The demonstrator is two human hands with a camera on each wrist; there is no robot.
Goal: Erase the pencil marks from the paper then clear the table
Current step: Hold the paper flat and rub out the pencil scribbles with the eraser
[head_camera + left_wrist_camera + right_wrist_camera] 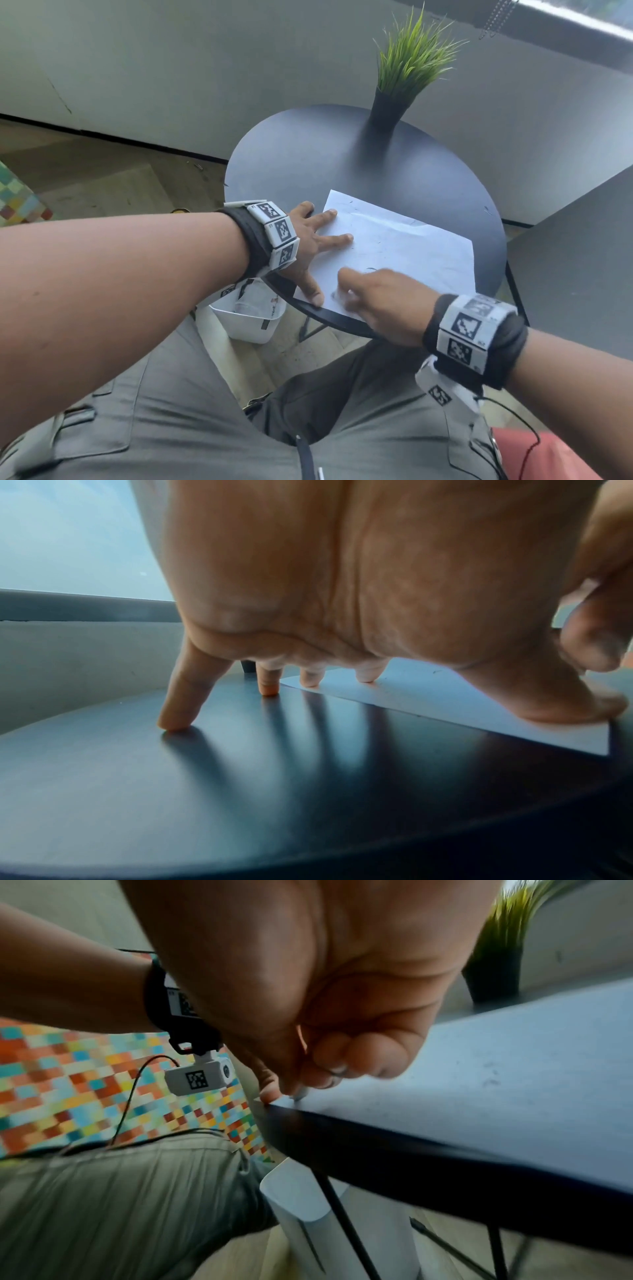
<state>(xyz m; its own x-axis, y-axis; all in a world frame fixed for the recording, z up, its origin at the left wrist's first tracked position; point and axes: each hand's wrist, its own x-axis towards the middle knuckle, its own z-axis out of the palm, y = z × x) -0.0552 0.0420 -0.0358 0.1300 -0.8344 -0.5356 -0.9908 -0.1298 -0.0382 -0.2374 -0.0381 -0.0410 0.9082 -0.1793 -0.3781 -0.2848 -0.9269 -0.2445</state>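
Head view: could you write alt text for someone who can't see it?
A person's left hand presses a sheet of paper flat on a round dark table, while the right hand rubs near its front corner. A potted grass plant stands at the table's far side.

paper [404, 246] on table [308, 164] | plant [407, 72] behind | bin [246, 318] below-left

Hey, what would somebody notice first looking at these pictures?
Two hands work a white paper at the near edge of a round dark table: the left hand presses it flat with spread fingers, the right hand pinches a small eraser. A spiky green plant stands at the far side.
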